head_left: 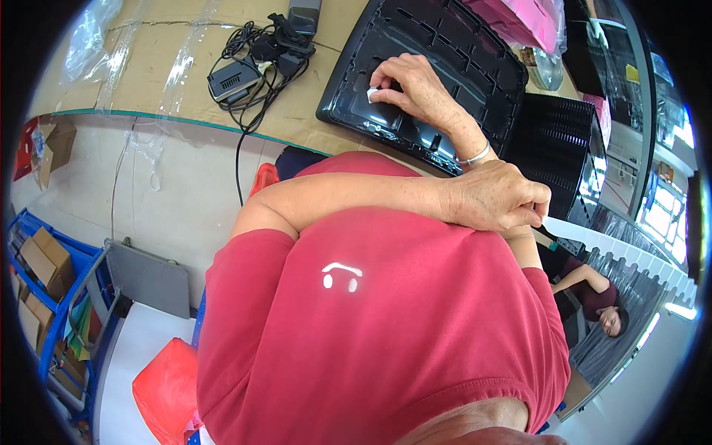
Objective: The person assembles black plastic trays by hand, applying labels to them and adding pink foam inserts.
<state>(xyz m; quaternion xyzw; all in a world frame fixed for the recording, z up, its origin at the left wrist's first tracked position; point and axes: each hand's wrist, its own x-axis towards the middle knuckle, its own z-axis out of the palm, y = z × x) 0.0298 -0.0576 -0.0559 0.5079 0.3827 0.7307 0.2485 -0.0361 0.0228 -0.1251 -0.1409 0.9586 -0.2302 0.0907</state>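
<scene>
My right hand (411,85) reaches over a large black plastic housing (437,41) with ribs and slots moulded into it. Thumb and forefinger pinch a small white piece (372,94) close to the housing's surface; whether it touches cannot be made out. My left forearm crosses in front of my chest and over my right arm. At its end, my left hand (498,196) is closed on one end of a long white notched strip (619,248), which stretches away to the right with a toothed lower edge.
On the cardboard-covered table (170,37) lie a black adapter (233,80) and tangled cables (256,111). A ribbed black box (552,144) stands right of the housing, below a pink bag (519,21). A blue cart (52,289) is at left. Another person (593,293) sits at far right.
</scene>
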